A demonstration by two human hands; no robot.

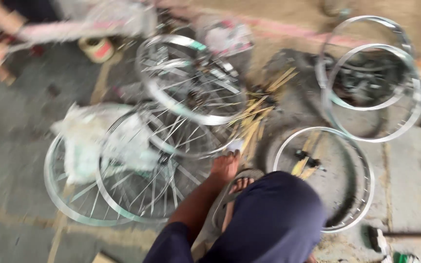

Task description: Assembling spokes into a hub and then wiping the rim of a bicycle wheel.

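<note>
Down we looked, and the picture was badly smeared. Our left hand was stretched low to the floor, right at the edge of the nearest spoked wheel, which lay flat in an overlapping pile with another spoked wheel behind it. Whether the hand was clenched on the rim or only touching it, we could not tell through the blur. Our right hand was out of sight. Just beside the left hand sat our sandalled foot, and beyond it a bundle of pale sticks. Bare rims lay to the right, a white bag to the left. By our reckoning this was the reach for the wheel; what it called for next was a sure hold on the rim, clear of the spokes.
</note>
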